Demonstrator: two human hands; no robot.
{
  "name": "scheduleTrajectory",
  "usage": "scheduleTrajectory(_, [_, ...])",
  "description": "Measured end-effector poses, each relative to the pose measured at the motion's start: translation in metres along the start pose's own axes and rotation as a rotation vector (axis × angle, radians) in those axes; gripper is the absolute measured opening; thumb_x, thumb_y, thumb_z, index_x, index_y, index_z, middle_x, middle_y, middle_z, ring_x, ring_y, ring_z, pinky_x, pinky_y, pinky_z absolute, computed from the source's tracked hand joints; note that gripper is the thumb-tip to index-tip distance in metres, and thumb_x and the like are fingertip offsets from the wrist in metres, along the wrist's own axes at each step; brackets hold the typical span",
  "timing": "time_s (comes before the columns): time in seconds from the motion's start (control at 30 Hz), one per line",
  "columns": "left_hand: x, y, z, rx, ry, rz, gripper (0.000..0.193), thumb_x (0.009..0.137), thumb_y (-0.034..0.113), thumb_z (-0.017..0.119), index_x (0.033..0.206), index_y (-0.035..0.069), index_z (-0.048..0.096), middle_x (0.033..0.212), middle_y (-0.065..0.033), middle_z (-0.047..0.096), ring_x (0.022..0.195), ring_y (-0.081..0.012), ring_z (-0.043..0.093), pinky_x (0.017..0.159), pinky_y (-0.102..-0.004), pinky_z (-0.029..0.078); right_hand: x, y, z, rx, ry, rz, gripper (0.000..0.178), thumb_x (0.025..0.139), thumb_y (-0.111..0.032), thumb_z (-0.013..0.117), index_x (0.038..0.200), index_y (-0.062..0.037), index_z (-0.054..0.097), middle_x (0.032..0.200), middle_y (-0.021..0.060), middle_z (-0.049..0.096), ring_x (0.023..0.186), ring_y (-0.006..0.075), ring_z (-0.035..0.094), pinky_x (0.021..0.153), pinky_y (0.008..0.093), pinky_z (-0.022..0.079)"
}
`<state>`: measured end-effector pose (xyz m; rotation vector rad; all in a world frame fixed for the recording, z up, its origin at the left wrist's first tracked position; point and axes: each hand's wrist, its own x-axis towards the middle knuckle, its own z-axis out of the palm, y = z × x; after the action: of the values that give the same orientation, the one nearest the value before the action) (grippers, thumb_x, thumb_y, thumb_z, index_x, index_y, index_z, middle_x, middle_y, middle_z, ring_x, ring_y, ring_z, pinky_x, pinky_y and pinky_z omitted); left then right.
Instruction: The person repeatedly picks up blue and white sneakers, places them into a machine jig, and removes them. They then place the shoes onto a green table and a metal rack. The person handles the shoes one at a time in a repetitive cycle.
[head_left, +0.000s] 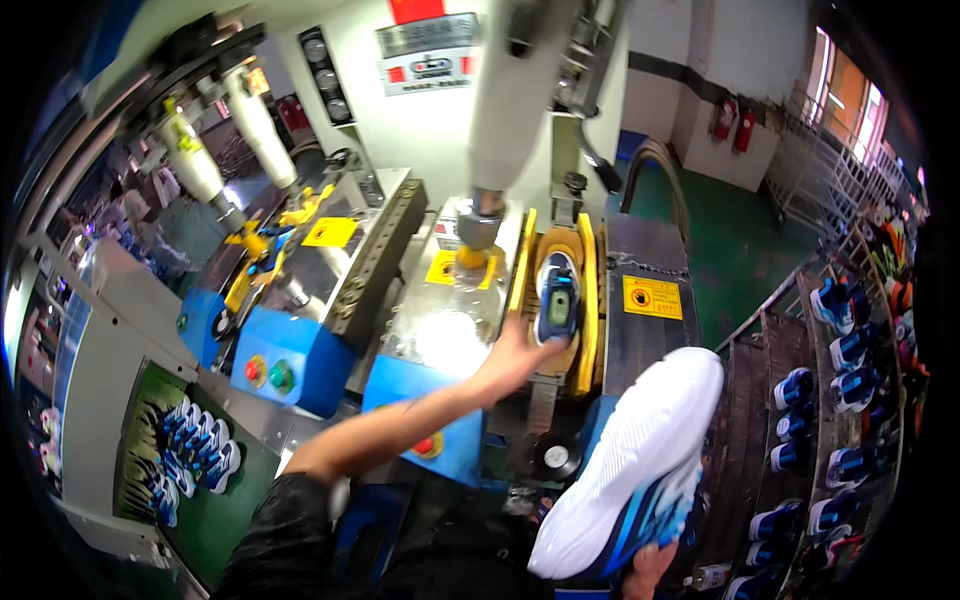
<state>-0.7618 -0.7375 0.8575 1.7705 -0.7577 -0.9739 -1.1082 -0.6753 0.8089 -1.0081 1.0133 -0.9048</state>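
A dark blue sneaker [557, 298] with a white toe lies between two yellow side pads [588, 305] of a pressing machine. My left hand [520, 358] reaches across to its heel end, fingers and thumb curled around it. Close to me on the right, another sneaker [640, 460] is tilted so that its white sole shows, with blue-patterned upper along one side. My right hand [652, 568] grips this one by its lower part, and most of that hand is hidden behind the shoe.
Left of the pads stands a metal block with a piston [482, 225] above it. Blue control boxes [290, 362] carry red and green buttons. Several sneakers stand on a rack [775, 350] at right, more on a green surface [225, 510] at lower left. Fire extinguishers [742, 130] hang behind.
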Motion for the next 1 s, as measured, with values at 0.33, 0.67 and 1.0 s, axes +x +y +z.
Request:
scheduleTrajectory(0.33, [0.173,-0.041,-0.017,0.386,0.197,-0.106,0.087,0.073,0.016,0.072,0.141,-0.004,0.022,0.14,-0.0271,0.039,0.13,-0.0373,0.043,0.108,-0.0428,0.038,0.0,0.013,-0.011,-0.099,0.007,0.009,0.046,0.09,-0.027,0.063,0.126,-0.0005,0.05,0.112,0.0054,0.059,0.096,0.0149,0.057,0.087,0.0305,0.046])
scheduleTrajectory(0.67, [-0.165,-0.025,-0.107,-0.608,0.061,-0.081,0.091,0.064,0.022,0.081,0.142,0.002,0.04,0.13,-0.0127,0.055,0.117,-0.0226,0.054,0.103,-0.0356,0.04,0.171,-0.108,0.15,0.092,-0.243,0.579,0.032,0.091,-0.029,0.062,0.116,-0.009,0.064,0.106,0.0081,0.069,0.093,0.0195,0.067,0.076,0.0368,0.058])
scheduleTrajectory(1.0, [-0.373,-0.147,-0.079,-0.804,1.186,-0.643,0.048,0.096,0.018,0.053,0.139,-0.002,0.043,0.131,-0.0134,0.054,0.117,-0.0258,0.052,0.1,-0.0373,0.042,0.332,0.062,0.291,-1.078,-0.118,-0.645,0.07,0.079,-0.021,0.067,0.129,0.0161,0.034,0.126,0.0359,0.045,0.112,0.0512,0.05,0.098,0.0505,0.042])
